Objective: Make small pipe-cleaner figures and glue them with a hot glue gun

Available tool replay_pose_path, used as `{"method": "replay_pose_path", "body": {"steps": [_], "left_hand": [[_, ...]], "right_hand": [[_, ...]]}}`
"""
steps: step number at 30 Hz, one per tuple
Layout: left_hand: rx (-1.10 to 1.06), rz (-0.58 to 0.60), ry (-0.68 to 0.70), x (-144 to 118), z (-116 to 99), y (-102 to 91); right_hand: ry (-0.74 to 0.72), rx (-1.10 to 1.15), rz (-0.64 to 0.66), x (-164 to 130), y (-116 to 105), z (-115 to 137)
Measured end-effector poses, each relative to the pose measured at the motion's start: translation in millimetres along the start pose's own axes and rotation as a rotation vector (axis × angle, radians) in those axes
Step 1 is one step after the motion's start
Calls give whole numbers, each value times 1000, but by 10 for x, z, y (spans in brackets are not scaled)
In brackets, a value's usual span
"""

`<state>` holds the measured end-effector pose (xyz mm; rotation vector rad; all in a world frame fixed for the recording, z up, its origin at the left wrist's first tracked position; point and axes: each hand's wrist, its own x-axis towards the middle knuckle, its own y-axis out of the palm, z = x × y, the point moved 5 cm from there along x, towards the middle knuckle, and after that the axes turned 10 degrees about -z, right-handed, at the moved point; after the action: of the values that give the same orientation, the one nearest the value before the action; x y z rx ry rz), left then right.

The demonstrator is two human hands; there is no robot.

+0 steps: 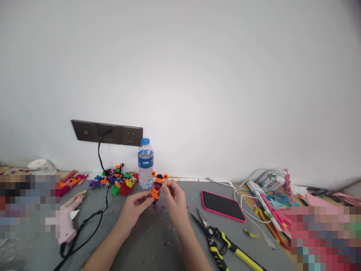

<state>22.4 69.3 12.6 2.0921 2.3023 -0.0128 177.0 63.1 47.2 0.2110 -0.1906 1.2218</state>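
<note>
At the left of the grey worktop (146, 241) a pale pink glue gun (67, 220) lies on its side, its black cord (93, 222) running up to the wall sockets (107, 132). Behind it sits a heap of finished pipe-cleaner figures (120, 180), then a water bottle (145, 163) with a blue cap.

Near the middle, just in front of the bottle, you hold a small orange, pink and black pipe-cleaner figure (156, 187). Your left hand (135, 207) pinches its lower body between thumb and fingers; your right hand (175, 197) grips the upper part, fingers closed on it near the head. It stands roughly upright, long axis vertical, two orange eye stalks pointing up; which way it faces I cannot quite tell at this size.

Judging by the material, it should be very light, fuzzy and bendy: wire under soft pile, easily deformed, with glued parts that may pop off. Take it by the thicker body, not the stalks.

To the right lie a pink-cased phone (222, 205) face up, yellow-handled pliers (222, 242), and white cables (248, 195).
</note>
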Motion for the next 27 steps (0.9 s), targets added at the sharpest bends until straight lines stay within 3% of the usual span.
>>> {"method": "replay_pose_path", "body": {"steps": [19,27], "left_hand": [[12,22,12,-8,-2,10],[40,14,78,23,12,-6]], "right_hand": [[-46,-58,25,-7,-3,34],[-61,-58,15,-7,-13,32]]}}
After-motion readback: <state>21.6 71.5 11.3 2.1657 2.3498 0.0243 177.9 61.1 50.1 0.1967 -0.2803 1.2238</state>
